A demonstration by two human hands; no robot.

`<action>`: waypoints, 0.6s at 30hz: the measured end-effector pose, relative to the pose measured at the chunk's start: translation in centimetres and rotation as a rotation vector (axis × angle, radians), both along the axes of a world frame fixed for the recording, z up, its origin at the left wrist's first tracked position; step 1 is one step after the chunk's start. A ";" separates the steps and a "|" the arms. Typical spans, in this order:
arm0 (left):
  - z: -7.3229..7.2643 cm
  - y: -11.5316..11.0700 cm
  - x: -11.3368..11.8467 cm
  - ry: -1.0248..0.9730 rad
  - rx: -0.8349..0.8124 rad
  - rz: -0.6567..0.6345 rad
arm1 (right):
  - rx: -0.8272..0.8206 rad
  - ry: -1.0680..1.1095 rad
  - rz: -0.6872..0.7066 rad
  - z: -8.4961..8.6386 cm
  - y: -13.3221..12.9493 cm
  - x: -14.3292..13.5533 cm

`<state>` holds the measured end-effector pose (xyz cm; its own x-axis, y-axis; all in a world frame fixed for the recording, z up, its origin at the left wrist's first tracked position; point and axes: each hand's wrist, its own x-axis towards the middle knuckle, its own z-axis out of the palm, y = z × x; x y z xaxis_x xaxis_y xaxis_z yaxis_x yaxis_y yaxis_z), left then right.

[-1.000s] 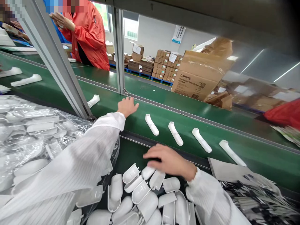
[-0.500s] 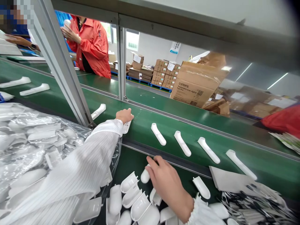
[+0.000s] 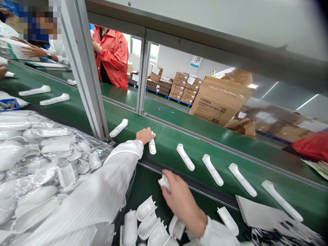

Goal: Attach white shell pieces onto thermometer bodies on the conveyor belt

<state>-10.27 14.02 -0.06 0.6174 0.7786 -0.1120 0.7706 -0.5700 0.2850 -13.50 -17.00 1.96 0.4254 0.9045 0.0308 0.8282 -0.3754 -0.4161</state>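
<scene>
My left hand (image 3: 145, 136) is at the green conveyor belt, its fingers curled round the upper end of a white angled handheld device (image 3: 152, 147). The lower end of this device lies bare of my fingers, showing small dark details. My right hand (image 3: 180, 196) pinches a small white plastic cover (image 3: 164, 183) between thumb and fingers, above the near green surface. Below it lie several loose white covers (image 3: 147, 208), some with the hollow side up. Another white device (image 3: 119, 128) rests on the belt to the left of my left hand.
Several white devices (image 3: 212, 170) lie spaced along the belt (image 3: 164, 150). A clear bag of white parts (image 3: 46, 153) fills the left side. A metal post (image 3: 85, 68) rises beside the belt. Grey cuffs with cables (image 3: 276, 215) lie at right. A person in red (image 3: 112, 58) stands opposite.
My right hand has raised the white cover from the pile and turned it. More of the device under my left hand shows. The view has swung slightly left, and the belt's devices appear further right.
</scene>
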 end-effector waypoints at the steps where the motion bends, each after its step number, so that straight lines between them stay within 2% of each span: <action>1: -0.2 -0.3 0.1 -0.012 -0.001 0.004 | 0.058 0.028 -0.041 -0.1 1.5 1.0; 5: -0.5 -1.3 0.5 -0.030 -0.003 0.010 | 0.174 0.051 -0.181 -1.0 8.2 4.4; 8: -0.5 -2.0 0.7 -0.041 -0.006 0.005 | 0.135 0.004 -0.178 -1.8 11.1 5.0; 10: -0.5 -2.5 0.9 -0.051 -0.010 -0.007 | 0.102 -0.061 -0.123 -2.2 11.2 4.9; 14: -0.7 -3.3 1.3 -0.060 -0.014 -0.026 | 0.047 -0.143 -0.017 -2.5 9.0 5.5; 18: -0.8 -4.0 1.8 -0.054 -0.014 -0.065 | -0.016 -0.173 -0.026 -2.4 7.9 7.0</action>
